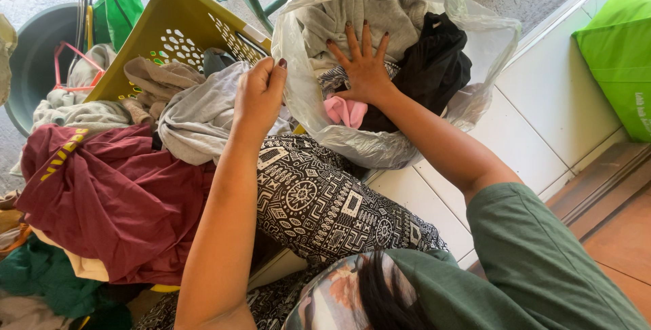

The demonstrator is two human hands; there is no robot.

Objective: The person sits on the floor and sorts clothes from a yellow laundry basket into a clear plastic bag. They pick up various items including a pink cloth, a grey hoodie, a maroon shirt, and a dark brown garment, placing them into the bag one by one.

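A clear plastic bag [475, 38] stuffed with clothes stands on the white tiles in front of me. My left hand [260, 96] is closed on the bag's left rim and holds it up. My right hand [364, 66] lies flat, fingers spread, inside the bag. It presses on a grey garment [400, 11], with a black garment [434, 66] to its right and a pink cloth [344, 110] just below the palm. A patterned cloth shows under the wrist.
A yellow laundry basket [173, 18] lies tipped at the left, spilling grey and beige clothes [200, 116]. A maroon garment [115, 194] is heaped below it. A dark round tub [30, 52] stands at the far left, a green bag [620, 52] at the right. My patterned trouser leg [325, 201] crosses the middle.
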